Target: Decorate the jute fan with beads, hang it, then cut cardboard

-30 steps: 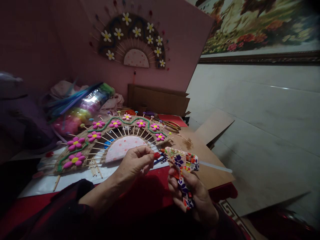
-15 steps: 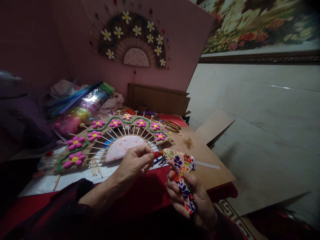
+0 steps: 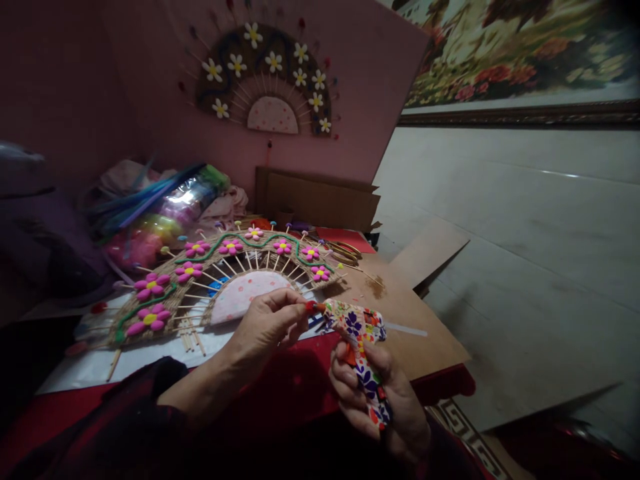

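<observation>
My right hand point(image 3: 377, 393) grips the handle of a flower-patterned glue gun point(image 3: 357, 333); a clear glue stick point(image 3: 406, 329) sticks out of its back. Its nozzle touches a small red bead point(image 3: 311, 306) on a thin stick pinched in my left hand point(image 3: 267, 323). Just behind my hands lies a fan-shaped craft piece point(image 3: 225, 277) of twine and wooden sticks with pink flowers and a green wavy cord, resting on white paper point(image 3: 150, 353).
A brown cardboard sheet point(image 3: 415, 313) covers the red table's right part. A bag of coloured materials point(image 3: 155, 213) lies at back left. A finished fan with white flowers point(image 3: 265, 80) hangs on the pink board. Loose wooden sticks point(image 3: 190, 340) lie by the fan's base.
The glue gun and my right hand have shifted left toward my left hand, bringing the nozzle onto the red bead. My left hand has stayed almost still.
</observation>
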### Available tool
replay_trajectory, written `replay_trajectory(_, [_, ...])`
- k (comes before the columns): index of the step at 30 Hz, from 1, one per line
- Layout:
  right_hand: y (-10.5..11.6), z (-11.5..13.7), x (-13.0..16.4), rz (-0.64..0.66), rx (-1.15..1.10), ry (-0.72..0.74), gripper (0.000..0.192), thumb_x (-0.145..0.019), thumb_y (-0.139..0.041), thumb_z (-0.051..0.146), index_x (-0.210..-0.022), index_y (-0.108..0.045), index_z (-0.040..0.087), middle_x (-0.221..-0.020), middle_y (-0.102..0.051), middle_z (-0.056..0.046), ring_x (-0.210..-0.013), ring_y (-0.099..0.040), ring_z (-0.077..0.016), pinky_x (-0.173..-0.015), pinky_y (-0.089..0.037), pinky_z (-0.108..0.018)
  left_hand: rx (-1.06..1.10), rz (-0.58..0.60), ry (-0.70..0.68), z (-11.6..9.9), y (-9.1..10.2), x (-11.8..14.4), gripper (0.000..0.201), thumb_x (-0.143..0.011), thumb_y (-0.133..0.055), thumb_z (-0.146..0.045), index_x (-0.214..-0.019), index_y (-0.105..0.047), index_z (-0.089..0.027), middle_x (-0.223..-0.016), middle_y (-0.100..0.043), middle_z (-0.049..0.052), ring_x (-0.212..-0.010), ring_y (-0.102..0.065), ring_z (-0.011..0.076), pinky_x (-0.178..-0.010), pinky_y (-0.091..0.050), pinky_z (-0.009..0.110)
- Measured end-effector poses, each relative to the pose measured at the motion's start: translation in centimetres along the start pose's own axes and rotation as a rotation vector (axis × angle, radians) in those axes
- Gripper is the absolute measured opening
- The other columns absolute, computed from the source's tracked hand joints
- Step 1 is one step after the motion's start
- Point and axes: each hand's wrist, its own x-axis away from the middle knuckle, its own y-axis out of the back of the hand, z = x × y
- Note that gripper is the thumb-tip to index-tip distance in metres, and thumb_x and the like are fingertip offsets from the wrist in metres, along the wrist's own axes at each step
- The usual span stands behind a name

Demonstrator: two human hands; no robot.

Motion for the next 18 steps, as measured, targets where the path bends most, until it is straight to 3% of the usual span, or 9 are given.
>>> replay_trajectory(7, [0.2, 0.2, 0.0, -0.04, 0.02, 0.088, 0.03, -0.079, -0.059, 0.044, -0.089, -0.063, 0.017, -0.063, -0.041, 0.004, -0.045, -0.023, -0.0051, -0.03, -0.025, -0.01, -0.02, -0.031, 0.016, -0.2, -0.2, 0.1, 0.025, -0.065, -0.072, -0.031, -0.062, -0.053, -0.015, -0.048, -0.055, -0.003, -0.038, -0.038, 0.0032, -0.039, -0.021, 0.016])
replay_trajectory(11, [0.0, 0.5, 0.5, -0.145, 0.186, 0.149, 0.035, -0.075, -0.061, 0.05, -0.087, -0.064, 0.017, -0.061, -0.044, 0.003, -0.044, -0.029, -0.0054, -0.03, -0.026, -0.012, -0.021, -0.028, 0.017, 0.0, 0.0, -0.1, 0.025, -0.064, -0.072, -0.031, -0.061, -0.053, -0.015, -0.046, -0.055, -0.003, -0.036, -0.038, 0.0036, -0.037, -0.021, 0.016])
replay_trajectory(13, [0.2, 0.7, 0.9, -0.238, 0.441, 0.217, 0.034, -0.079, -0.058, 0.05, -0.09, -0.065, 0.018, -0.063, -0.05, 0.001, -0.045, -0.038, -0.0069, -0.033, -0.032, -0.015, -0.016, -0.018, 0.014, 0.1, 0.1, -0.2, 0.024, -0.064, -0.072, -0.031, -0.061, -0.054, -0.015, -0.045, -0.054, -0.003, -0.035, -0.038, 0.0039, -0.036, -0.02, 0.016])
replay_trajectory(15, [0.7, 1.0, 1.2, -0.297, 0.908, 0.394, 0.031, -0.086, -0.051, 0.045, -0.096, -0.064, 0.019, -0.07, -0.058, -0.003, -0.051, -0.049, -0.0109, -0.043, -0.042, -0.021, -0.015, -0.017, 0.014, 0.2, 0.1, -0.2, 0.024, -0.063, -0.071, -0.03, -0.06, -0.053, -0.015, -0.044, -0.054, -0.003, -0.034, -0.038, 0.004, -0.035, -0.02, 0.016])
replay_trajectory(18, [1.6, 1.9, 1.3, -0.241, 1.495, 0.663, 0.033, -0.085, -0.053, 0.044, -0.105, -0.062, 0.019, -0.087, -0.066, -0.008, -0.071, -0.06, -0.0197, -0.064, -0.049, -0.032, -0.028, -0.013, 0.026, 0.1, 0.1, -0.1, 0.023, -0.065, -0.07, -0.03, -0.059, -0.053, -0.015, -0.041, -0.051, -0.004, -0.033, -0.037, 0.0035, -0.035, -0.02, 0.015])
